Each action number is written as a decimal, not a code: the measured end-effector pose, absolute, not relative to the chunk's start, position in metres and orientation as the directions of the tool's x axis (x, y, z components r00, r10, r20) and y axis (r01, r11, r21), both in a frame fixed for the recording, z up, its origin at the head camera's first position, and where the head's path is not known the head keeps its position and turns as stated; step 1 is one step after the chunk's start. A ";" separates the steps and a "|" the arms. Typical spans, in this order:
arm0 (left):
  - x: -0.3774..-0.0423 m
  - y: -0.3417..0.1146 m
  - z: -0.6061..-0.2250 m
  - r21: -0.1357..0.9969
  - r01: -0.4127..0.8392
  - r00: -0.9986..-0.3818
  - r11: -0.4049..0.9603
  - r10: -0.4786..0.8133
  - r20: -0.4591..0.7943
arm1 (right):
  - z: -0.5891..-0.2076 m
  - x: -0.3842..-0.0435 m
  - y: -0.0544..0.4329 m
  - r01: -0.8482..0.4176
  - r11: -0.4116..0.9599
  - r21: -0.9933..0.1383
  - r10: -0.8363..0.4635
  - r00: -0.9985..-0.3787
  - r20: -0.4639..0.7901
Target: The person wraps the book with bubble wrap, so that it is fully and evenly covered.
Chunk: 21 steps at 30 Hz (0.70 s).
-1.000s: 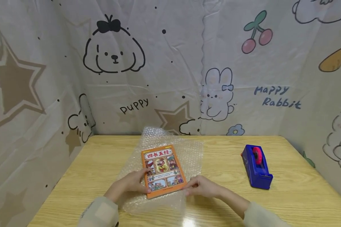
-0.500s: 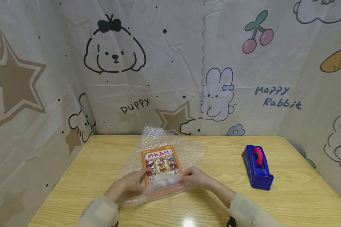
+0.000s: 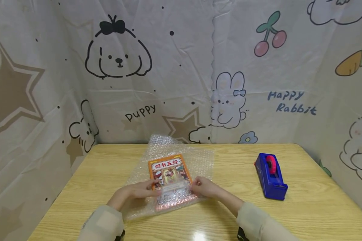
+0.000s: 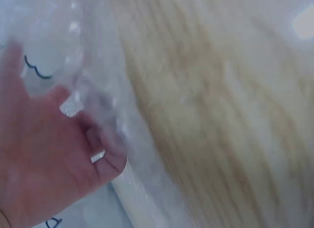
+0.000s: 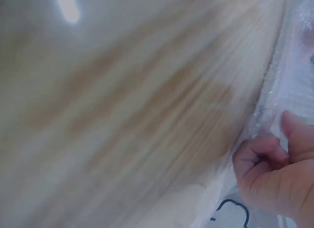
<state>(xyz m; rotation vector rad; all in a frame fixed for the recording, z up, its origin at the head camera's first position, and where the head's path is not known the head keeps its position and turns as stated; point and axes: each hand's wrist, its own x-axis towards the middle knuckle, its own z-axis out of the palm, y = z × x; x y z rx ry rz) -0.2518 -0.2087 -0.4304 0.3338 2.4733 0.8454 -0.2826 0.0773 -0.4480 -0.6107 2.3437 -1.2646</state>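
An orange comic-style book (image 3: 169, 164) with red Chinese characters lies on a sheet of clear bubble wrap (image 3: 202, 160) on the wooden table. The near end of the wrap is folded up over the book's lower part. My right hand (image 3: 205, 186) pinches the folded flap at the book's right edge; in the right wrist view the curled right-hand fingers (image 5: 260, 149) meet the wrap. At the book's left edge, my left hand (image 3: 132, 194) holds the wrap, thumb over the flap and a finger on the cover. The left wrist view shows curled fingers (image 4: 108, 159) against the wrap.
A blue tape dispenser (image 3: 271, 177) with a pink-red roll (image 3: 270, 164) stands at the right of the wooden table (image 3: 232, 167). Behind the table hangs a cartoon-printed cloth (image 3: 181, 67), which also runs along both sides.
My right hand has lifted the near flap of bubble wrap and drawn it away from me over the lower half of the book. My left hand's thumb has moved up onto the flap.
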 end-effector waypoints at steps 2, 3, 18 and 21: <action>-0.250 -0.208 -0.431 0.624 0.060 -0.858 0.779 0.360 -0.367 | -0.448 -0.287 0.079 -0.213 0.488 -0.847 -0.591 -0.794 -0.141; -0.250 -0.208 -0.431 0.626 0.061 -0.863 0.778 0.356 -0.358 | -0.448 -0.290 0.080 -0.228 0.485 -0.845 -0.617 -0.774 -0.145; -0.248 -0.206 -0.431 0.634 0.108 -0.879 0.766 0.371 -0.298 | -0.438 -0.303 0.088 -0.618 0.530 -0.580 -0.832 -0.510 -0.217; -0.249 -0.204 -0.430 0.619 0.094 -0.889 0.780 0.345 -0.300 | -0.435 -0.306 0.085 -0.621 0.546 -0.562 -0.828 -0.505 -0.245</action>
